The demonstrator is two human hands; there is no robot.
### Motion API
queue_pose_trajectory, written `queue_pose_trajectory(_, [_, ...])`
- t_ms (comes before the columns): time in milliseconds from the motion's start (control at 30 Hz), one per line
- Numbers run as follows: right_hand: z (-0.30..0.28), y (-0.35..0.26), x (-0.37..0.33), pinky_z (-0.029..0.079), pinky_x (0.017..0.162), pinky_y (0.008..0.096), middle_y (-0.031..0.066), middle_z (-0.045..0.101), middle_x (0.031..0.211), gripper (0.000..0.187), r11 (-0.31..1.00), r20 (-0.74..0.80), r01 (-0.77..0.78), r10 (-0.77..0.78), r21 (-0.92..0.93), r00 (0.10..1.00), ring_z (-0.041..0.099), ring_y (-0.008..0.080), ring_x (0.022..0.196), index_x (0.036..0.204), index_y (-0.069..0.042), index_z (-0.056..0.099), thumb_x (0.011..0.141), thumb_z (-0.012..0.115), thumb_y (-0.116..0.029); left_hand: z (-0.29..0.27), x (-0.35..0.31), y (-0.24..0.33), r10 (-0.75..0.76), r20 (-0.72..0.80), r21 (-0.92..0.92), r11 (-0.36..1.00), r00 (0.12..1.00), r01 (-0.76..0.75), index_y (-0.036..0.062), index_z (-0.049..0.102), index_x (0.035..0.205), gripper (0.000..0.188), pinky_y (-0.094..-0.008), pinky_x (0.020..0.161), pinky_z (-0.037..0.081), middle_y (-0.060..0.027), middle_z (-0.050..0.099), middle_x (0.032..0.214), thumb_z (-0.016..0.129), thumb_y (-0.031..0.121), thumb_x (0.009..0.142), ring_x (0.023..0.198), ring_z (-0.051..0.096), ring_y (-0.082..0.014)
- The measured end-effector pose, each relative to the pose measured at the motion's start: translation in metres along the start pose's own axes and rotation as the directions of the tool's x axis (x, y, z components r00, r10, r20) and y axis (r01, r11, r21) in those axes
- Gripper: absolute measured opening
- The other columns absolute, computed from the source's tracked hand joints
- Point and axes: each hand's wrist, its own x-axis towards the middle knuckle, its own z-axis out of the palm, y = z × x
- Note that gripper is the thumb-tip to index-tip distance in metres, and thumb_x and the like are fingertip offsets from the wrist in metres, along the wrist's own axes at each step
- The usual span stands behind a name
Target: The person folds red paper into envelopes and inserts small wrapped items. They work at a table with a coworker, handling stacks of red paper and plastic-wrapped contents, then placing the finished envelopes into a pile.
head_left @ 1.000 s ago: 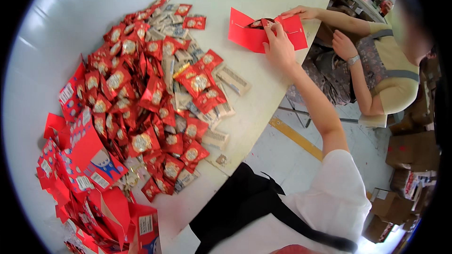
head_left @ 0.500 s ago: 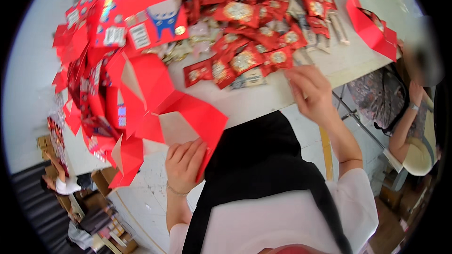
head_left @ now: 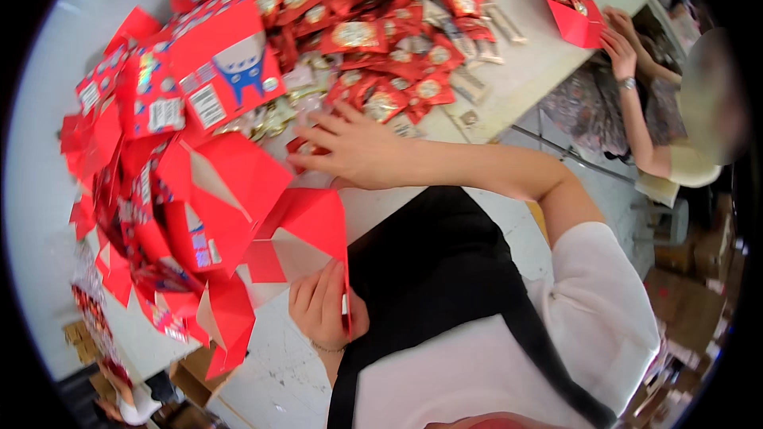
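Note:
My left hand (head_left: 327,310) is closed round the edge of an open red cardboard box (head_left: 314,214), whose flaps stand apart at the table's front edge. My right hand (head_left: 362,147) reaches left across the table with its fingers spread. Under those fingers lies a small red packet (head_left: 304,148), partly hidden. Just beyond the hand, a heap of red wrapped packets (head_left: 354,34) with pale round labels covers the table. Small gold-and-white wrapped sweets (head_left: 270,121) lie between that heap and the boxes.
Red boxes (head_left: 179,163) are piled on the left. Slim pale sachets (head_left: 505,24) lie right of the heap. Across the table's far right corner, a co-worker's hands (head_left: 620,40) touch another red box (head_left: 579,25). The white table (head_left: 532,63) ends before my black apron (head_left: 429,262).
My right hand has swung left from the heap's right end towards the box, its fingers now spread. My left hand keeps hold of the box. The co-worker's hands have come to the other box.

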Motion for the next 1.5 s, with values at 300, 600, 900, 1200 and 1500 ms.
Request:
queue_pose_trajectory(300, [0.0, -0.002, -0.038, 0.028, 0.109, 0.0529, 0.0132, 0.045, 0.135, 0.055, 0.998, -0.236, -0.043, 0.052, 0.044, 0.97, 0.04, 0.0314, 0.13, 0.126, -0.012, 0.051, 0.075, 0.069, -0.024, 0.003, -0.002, 0.002, 0.041, 0.02, 0.035, 0.999, 0.999, -0.041, -0.0102, 0.06, 0.103, 0.042, -0.0393, 0.064, 0.046, -0.021, 0.065, 0.093, 0.055, -0.001, 0.063, 0.071, 0.06, -0.0354])
queue_pose_trajectory(600, [-0.064, 0.16, -0.174, 0.037, 0.103, 0.0452, 0.0203, 0.049, 0.129, 0.044, 0.451, -0.59, -0.887, 0.692, -0.097, 0.417, 0.044, 0.0361, 0.122, 0.121, -0.002, 0.054, 0.083, 0.062, -0.023, 0.022, -0.005, 0.018, -0.028, -0.019, 0.138, 0.99, 0.999, 0.031, -0.0046, 0.05, 0.118, 0.037, -0.0401, 0.074, 0.052, -0.0228, 0.06, 0.108, 0.054, 0.015, 0.087, 0.093, 0.059, -0.0344])
queue_pose_trajectory(900, [-0.05, 0.187, -0.192, 0.035, 0.103, 0.045, 0.0131, 0.057, 0.121, 0.037, 0.48, -0.539, -0.868, 0.701, -0.129, 0.468, 0.048, 0.0309, 0.119, 0.117, -0.004, 0.056, 0.086, 0.059, -0.024, 0.036, 0.004, 0.024, -0.156, 0.06, 0.034, 0.987, 0.986, 0.154, -0.0131, 0.044, 0.119, 0.041, -0.0356, 0.062, 0.052, -0.0287, 0.059, 0.095, 0.048, 0.007, 0.083, 0.071, 0.062, -0.0373])
queue_pose_trajectory(1200, [-0.048, 0.184, -0.191, 0.034, 0.104, 0.0465, 0.0143, 0.056, 0.122, 0.036, 0.487, -0.533, -0.864, 0.702, -0.124, 0.472, 0.048, 0.032, 0.12, 0.116, -0.002, 0.055, 0.086, 0.059, -0.022, 0.039, 0.019, 0.018, -0.008, 0.034, 0.118, 0.993, 0.999, 0.004, -0.0116, 0.051, 0.113, 0.038, -0.0467, 0.071, 0.051, -0.0324, 0.058, 0.1, 0.052, 0.01, 0.081, 0.083, 0.06, -0.0454])
queue_pose_trajectory(1500, [-0.05, 0.182, -0.189, 0.035, 0.103, 0.0457, 0.0134, 0.057, 0.121, 0.035, 0.483, -0.531, -0.865, 0.702, -0.136, 0.475, 0.049, 0.0311, 0.119, 0.115, -0.003, 0.055, 0.085, 0.06, -0.021, 0.04, 0.024, 0.022, 0.039, 0.014, 0.08, 0.996, 0.999, -0.04, -0.0102, 0.053, 0.112, 0.037, -0.0484, 0.08, 0.05, -0.0314, 0.06, 0.104, 0.054, 0.012, 0.083, 0.09, 0.06, -0.0471])
